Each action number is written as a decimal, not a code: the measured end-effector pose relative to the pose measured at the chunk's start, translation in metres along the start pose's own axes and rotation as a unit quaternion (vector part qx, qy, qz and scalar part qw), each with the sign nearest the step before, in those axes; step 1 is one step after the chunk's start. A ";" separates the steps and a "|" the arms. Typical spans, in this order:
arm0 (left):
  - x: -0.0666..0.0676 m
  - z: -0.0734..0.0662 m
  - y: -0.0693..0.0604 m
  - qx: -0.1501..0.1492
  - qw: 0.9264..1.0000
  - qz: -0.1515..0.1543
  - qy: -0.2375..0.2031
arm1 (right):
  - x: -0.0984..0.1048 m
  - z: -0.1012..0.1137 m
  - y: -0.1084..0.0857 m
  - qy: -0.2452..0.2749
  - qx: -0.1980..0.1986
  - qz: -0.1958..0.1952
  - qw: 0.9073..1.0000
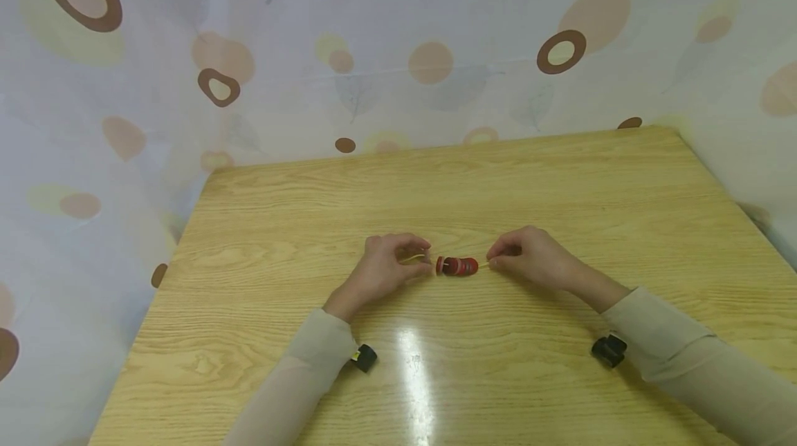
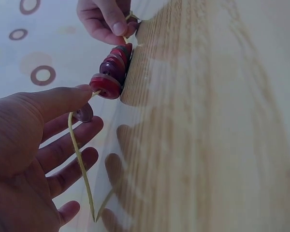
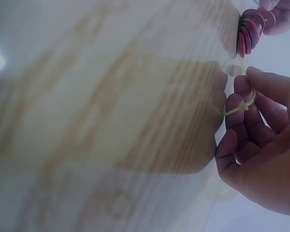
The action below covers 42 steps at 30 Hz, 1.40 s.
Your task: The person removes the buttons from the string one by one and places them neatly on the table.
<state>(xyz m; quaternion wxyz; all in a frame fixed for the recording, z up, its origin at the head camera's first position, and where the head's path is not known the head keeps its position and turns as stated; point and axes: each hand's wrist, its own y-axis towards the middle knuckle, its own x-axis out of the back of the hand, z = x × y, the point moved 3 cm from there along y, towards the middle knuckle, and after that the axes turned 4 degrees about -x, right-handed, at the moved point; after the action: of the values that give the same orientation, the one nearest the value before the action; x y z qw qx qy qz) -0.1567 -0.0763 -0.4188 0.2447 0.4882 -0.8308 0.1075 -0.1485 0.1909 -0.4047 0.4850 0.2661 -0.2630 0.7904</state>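
Several red and dark buttons (image 1: pixel 457 266) sit in a row on a yellow cord (image 2: pixel 80 159), close above the wooden table (image 1: pixel 498 363). My left hand (image 1: pixel 395 259) is at the row's left end, its thumb and fingers around a single purplish button (image 2: pixel 84 113). The cord's free end hangs in a bend past the left palm in the left wrist view. At the other end my right hand (image 1: pixel 532 257) pinches the cord between thumb and forefinger. A knot (image 3: pixel 245 107) shows in the cord beside the right fingers.
Patterned cloth (image 1: pixel 373 52) with brown and beige rounds hangs behind and beside the table. A black wrist device (image 1: pixel 365 358) is at the left sleeve, and another black device (image 1: pixel 609 350) at the right. Glare (image 1: pixel 414 377) shines on the tabletop in front.
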 end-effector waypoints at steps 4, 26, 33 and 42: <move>0.001 0.002 -0.001 -0.004 1.000 0.000 0.000 | 0.000 -0.001 0.001 -0.002 0.001 0.000 1.000; 0.013 0.005 -0.007 0.006 1.000 -0.021 0.008 | 0.007 -0.007 0.000 0.035 -0.003 0.000 0.999; 0.016 0.006 -0.009 0.001 1.000 -0.030 0.007 | 0.012 -0.006 -0.002 0.054 -0.022 0.014 0.998; 0.020 0.009 -0.012 0.006 0.999 -0.031 0.009 | 0.014 -0.008 -0.004 0.070 -0.030 0.025 0.997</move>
<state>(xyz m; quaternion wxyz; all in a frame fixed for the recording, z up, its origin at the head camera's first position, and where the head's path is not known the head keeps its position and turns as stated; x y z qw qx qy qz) -0.1569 -0.1006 -0.4168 0.2521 0.5143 -0.8124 0.1092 -0.1520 0.2069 -0.4003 0.4898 0.1892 -0.2588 0.8107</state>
